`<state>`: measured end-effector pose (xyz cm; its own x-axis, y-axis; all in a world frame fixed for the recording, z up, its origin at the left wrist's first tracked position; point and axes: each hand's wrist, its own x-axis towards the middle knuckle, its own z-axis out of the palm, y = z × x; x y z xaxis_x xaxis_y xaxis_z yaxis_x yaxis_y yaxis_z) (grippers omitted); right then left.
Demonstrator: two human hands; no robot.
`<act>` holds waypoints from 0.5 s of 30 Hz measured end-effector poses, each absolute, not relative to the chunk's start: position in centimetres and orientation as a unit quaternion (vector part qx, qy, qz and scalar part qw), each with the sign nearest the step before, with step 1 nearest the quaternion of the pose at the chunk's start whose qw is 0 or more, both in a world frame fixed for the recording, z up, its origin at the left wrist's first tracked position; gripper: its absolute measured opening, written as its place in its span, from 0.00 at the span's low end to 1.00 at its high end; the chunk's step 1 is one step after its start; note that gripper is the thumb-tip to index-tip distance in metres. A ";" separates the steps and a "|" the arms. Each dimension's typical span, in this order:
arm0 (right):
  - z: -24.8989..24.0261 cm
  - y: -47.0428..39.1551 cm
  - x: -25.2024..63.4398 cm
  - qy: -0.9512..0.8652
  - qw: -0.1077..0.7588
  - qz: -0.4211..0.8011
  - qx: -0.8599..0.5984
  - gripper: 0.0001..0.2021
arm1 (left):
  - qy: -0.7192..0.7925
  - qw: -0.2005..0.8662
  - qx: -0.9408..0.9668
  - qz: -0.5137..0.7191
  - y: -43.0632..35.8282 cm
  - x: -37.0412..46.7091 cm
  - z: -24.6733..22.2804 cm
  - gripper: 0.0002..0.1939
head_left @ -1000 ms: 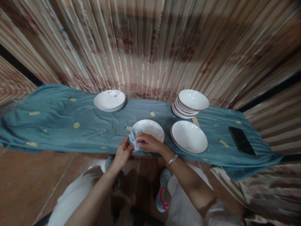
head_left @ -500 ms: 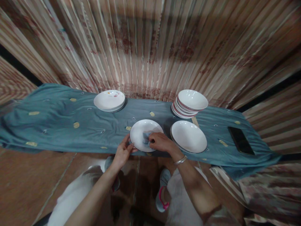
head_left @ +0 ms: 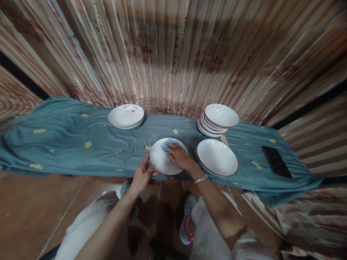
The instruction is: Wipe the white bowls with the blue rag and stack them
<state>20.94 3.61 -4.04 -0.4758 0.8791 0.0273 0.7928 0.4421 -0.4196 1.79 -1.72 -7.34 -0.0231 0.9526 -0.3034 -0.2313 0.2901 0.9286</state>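
Observation:
A white plate [head_left: 159, 159] lies near the table's front edge, in front of me. My left hand [head_left: 142, 173] grips its left rim, thumb on top and fingers at the side and below. On the plate's face my right hand [head_left: 179, 156] presses a light blue cloth [head_left: 168, 143], fingers over it, toward the far part of the plate. The cloth is blurred. Just right of this plate is a stack of white plates [head_left: 217, 157].
Back left stands a stack of flower-patterned plates [head_left: 126, 116]; back right, a stack of red-rimmed bowls [head_left: 221, 115]. A black phone [head_left: 276, 161] lies at the right on the green tablecloth [head_left: 67, 144]. A striped curtain [head_left: 168, 54] hangs behind the table.
My right hand has slid the cloth from the plate's middle toward its far side, and the cloth looks more spread out. My left hand keeps its hold on the rim.

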 end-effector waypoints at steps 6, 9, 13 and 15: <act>-4.2 3.4 19.1 -0.853 0.130 0.198 -0.465 0.19 | 0.519 0.604 0.355 0.490 -1.8 1.7 -7.5 0.35; -4.3 3.0 18.6 -0.857 0.143 0.220 -0.444 0.19 | 0.521 0.602 0.362 0.485 -1.8 1.6 -7.6 0.36; -4.1 2.7 18.6 -0.865 0.144 0.268 -0.400 0.17 | 0.520 0.603 0.366 0.481 -1.8 1.6 -7.5 0.37; -3.9 2.5 18.9 -0.864 0.146 0.295 -0.382 0.15 | 0.520 0.605 0.364 0.481 -1.8 1.7 -7.3 0.37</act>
